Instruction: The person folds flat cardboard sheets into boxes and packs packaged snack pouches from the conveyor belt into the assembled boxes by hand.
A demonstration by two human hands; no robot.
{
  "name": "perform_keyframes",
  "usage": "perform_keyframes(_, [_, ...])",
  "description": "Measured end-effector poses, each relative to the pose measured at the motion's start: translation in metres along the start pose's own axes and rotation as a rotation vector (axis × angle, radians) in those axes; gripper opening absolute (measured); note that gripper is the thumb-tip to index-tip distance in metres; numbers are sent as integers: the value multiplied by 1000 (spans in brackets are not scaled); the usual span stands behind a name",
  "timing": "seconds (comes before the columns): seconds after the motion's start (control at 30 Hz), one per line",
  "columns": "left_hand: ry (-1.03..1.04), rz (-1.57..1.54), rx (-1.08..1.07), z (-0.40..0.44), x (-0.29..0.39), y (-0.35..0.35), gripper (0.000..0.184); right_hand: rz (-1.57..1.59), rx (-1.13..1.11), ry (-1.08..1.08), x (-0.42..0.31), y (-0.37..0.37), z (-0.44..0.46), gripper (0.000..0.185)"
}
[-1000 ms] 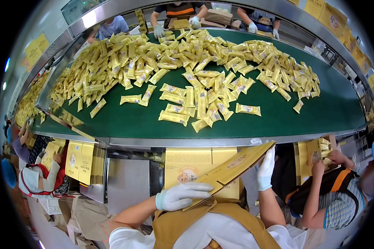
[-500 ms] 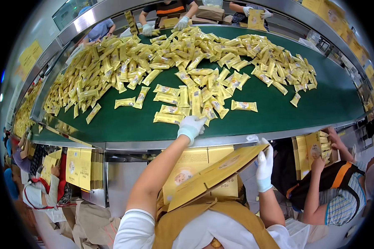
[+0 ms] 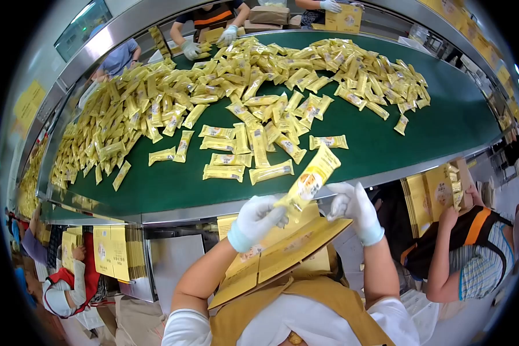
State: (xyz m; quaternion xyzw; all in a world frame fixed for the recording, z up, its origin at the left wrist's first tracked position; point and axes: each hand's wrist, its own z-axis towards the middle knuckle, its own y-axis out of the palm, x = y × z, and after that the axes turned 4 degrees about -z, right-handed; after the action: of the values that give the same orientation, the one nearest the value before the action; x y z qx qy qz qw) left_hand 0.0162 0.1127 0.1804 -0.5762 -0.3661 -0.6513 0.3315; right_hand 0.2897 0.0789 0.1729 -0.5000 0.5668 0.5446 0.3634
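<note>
My left hand point(image 3: 256, 222), in a white glove, grips one end of a yellow wrapped snack packet point(image 3: 312, 179), raised above the belt's near edge and tilted up to the right. My right hand point(image 3: 356, 212), also gloved, is close to the packet's right side with fingers apart, some of them bent. Just below it, a folded yellow carton point(image 3: 291, 256) leans toward my apron; whether the palm touches its corner I cannot tell. Under this carton more flat yellow cartons are partly hidden. Beyond my hands, several loose packets point(image 3: 224, 172) lie on the green belt point(image 3: 363, 155).
A large heap of yellow packets point(image 3: 115, 121) spreads across the far side of the belt. A metal rim point(image 3: 173, 215) runs along its near edge. Co-workers stand opposite and on both sides; the person at right point(image 3: 461, 248) handles a carton. Stacked cartons point(image 3: 112, 251) stand at left.
My left hand has picked a packet up from the belt and drawn it back toward me. My right hand has come off the carton's upper edge, and the carton sits lower.
</note>
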Motion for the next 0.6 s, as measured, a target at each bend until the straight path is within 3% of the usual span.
perform_keyframes(0.03, [13,-15,-47,-3,3,0,22,120,-69,60,-7,0,4,65])
perform_keyframes(0.07, [-2,30,-164,-2,7,-3,19,247,-126,76,-4,-3,9,53])
perform_keyframes(0.17, [42,262,-305,3,6,1,19,197,-117,40,-3,0,13,57])
perform_keyframes(0.2, [-25,188,-291,2,12,8,17,185,-66,14,-7,2,12,47])
perform_keyframes(0.3, [35,181,-342,-3,11,10,16,486,288,-78,-5,5,9,43])
perform_keyframes(0.37, [-94,300,-393,-13,33,13,30,575,374,-232,-10,-8,5,38])
perform_keyframes(0.43, [13,545,-456,-16,43,17,46,640,471,-349,-11,-24,1,36])
perform_keyframes(0.5, [-14,718,-515,-20,50,19,58,756,406,-382,6,-53,-7,34])
perform_keyframes(0.6, [-105,665,-575,-21,49,17,55,916,411,-451,18,-70,-18,35])
